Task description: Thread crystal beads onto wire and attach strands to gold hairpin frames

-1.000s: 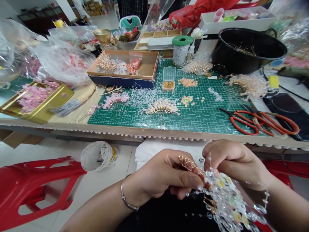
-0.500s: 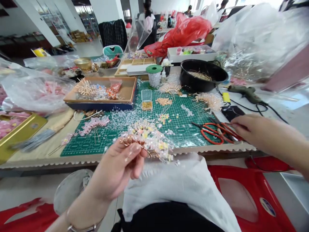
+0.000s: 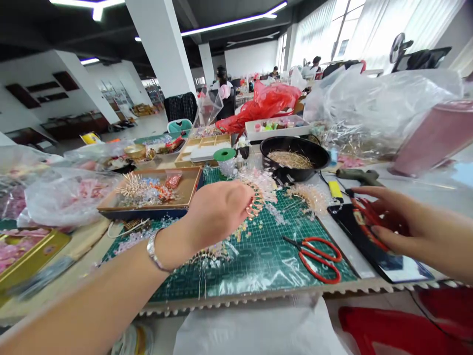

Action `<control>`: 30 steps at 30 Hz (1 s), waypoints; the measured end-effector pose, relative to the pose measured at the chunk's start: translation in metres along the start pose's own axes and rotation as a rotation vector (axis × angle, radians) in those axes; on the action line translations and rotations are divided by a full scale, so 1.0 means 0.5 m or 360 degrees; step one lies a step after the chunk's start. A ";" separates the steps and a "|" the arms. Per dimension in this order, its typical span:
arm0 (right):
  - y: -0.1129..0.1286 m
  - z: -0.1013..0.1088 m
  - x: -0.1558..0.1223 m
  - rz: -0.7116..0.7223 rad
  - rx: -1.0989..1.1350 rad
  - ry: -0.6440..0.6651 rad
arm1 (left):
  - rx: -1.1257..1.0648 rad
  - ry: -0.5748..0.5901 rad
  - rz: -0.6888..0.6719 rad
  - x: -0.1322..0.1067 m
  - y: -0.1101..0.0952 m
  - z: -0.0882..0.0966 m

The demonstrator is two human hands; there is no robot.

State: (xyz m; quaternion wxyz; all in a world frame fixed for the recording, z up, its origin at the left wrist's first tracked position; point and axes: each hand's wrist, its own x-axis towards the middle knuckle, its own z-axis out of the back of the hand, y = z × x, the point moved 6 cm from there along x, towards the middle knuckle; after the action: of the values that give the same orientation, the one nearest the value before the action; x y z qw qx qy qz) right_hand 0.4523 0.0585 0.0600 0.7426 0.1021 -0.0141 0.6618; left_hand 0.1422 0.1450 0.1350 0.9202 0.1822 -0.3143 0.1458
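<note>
My left hand (image 3: 221,207) reaches over the cutting mat (image 3: 258,261), fingers closed at a beaded hair comb with a gold wire edge (image 3: 255,201); its fingertips are mostly hidden. My right hand (image 3: 402,227) is closed around red-handled pliers (image 3: 365,219), above a dark phone-like object (image 3: 351,236). Red-handled scissors (image 3: 321,259) lie on the mat's right part. Another beaded hair ornament (image 3: 210,254) with long pins rests near the front edge, partly behind my left forearm. A pale beaded ornament (image 3: 308,197) lies farther right.
Behind the mat are a green spool (image 3: 224,155), a black bowl (image 3: 295,154) of thin wire-like pieces and a glue gun (image 3: 358,175). To the left stand a bead box (image 3: 185,212) and a gold tray (image 3: 44,256) of pink pieces. Plastic bags (image 3: 369,103) crowd the right.
My left hand has let go of the beaded ornament near the front and moved forward to the comb. My right hand has lifted the pliers from beside the scissors. The view has tilted up.
</note>
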 end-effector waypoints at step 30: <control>0.048 0.015 0.228 0.0599 -0.0467 -0.0399 | 0.0248 0.0138 -0.0699 0.234 0.058 -0.294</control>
State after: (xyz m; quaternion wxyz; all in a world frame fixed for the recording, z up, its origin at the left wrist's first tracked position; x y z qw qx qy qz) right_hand 0.4435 0.1715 0.0883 0.6059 0.0701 -0.2204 0.7612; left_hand 0.2973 0.2514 0.1079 0.9256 0.3103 -0.2152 -0.0265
